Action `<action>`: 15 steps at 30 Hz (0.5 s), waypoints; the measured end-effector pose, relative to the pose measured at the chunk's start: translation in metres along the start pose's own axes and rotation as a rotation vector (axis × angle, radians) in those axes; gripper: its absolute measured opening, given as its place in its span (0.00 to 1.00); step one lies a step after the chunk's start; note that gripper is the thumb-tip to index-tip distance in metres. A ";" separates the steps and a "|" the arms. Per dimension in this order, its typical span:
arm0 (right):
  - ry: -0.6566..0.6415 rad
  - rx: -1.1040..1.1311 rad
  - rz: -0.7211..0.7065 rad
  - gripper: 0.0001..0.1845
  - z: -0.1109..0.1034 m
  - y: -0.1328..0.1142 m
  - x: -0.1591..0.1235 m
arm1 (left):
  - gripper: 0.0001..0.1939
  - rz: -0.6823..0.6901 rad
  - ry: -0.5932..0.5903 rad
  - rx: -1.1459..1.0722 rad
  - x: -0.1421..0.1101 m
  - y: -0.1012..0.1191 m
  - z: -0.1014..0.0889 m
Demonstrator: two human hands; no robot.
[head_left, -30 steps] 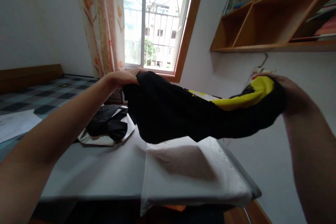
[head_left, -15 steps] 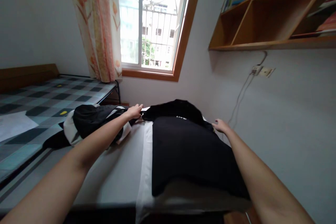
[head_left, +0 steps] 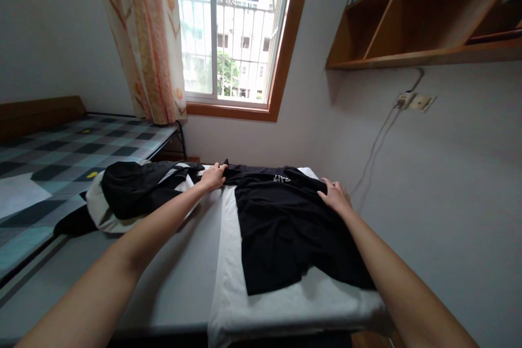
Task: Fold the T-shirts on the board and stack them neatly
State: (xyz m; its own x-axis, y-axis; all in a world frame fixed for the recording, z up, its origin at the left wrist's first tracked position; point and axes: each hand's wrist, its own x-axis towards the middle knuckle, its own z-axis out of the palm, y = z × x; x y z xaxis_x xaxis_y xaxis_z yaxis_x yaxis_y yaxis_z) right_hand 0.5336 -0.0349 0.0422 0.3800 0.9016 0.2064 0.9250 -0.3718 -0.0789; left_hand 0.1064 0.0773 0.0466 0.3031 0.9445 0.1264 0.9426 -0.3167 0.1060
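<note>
A black T-shirt (head_left: 289, 217) with small white lettering near its far end lies spread on a white cloth (head_left: 228, 283), its surface lightly wrinkled. At its far left corner, my left hand (head_left: 213, 176) pinches the fabric, a dark tip of it sticking up past the fingers. My right hand (head_left: 336, 196) is at the far right corner, its fingers closed over the shirt's edge. Just left of my left hand is a heap of black and white clothing (head_left: 130, 190).
A bed with a checked mat (head_left: 110, 141) stands at left, with a white paper (head_left: 22, 194) on it. The wall at right carries a socket with cables (head_left: 411, 101) and a wooden shelf (head_left: 391, 57). A window (head_left: 232, 38) and curtain (head_left: 150, 49) are behind.
The T-shirt, raised and billowing at its far end before, has come down flat onto the white cloth. My right hand has shifted slightly left. The view has moved a little.
</note>
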 end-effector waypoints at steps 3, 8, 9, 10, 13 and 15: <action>-0.022 0.024 0.042 0.31 0.003 -0.004 0.005 | 0.33 -0.020 -0.034 -0.012 0.004 0.002 0.008; -0.092 0.178 0.130 0.32 0.011 -0.004 0.026 | 0.28 -0.074 -0.076 -0.048 0.020 -0.004 0.014; -0.093 0.202 0.137 0.33 0.012 -0.004 0.030 | 0.27 -0.084 -0.079 -0.057 0.023 -0.006 0.015; -0.102 0.231 0.139 0.32 0.013 -0.005 0.033 | 0.27 -0.095 -0.079 -0.065 0.027 -0.007 0.015; -0.218 0.408 0.187 0.26 0.014 -0.008 0.042 | 0.31 -0.193 -0.072 -0.093 0.035 -0.008 0.017; -0.290 0.528 0.239 0.19 0.014 -0.011 0.046 | 0.33 -0.316 -0.039 -0.189 0.039 -0.007 0.020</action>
State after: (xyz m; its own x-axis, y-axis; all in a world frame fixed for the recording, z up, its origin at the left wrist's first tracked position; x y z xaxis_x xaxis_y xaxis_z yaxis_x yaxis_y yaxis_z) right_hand 0.5415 0.0139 0.0390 0.4933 0.8582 -0.1421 0.6648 -0.4772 -0.5747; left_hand 0.1141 0.1182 0.0313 0.0100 0.9997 0.0206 0.9490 -0.0160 0.3148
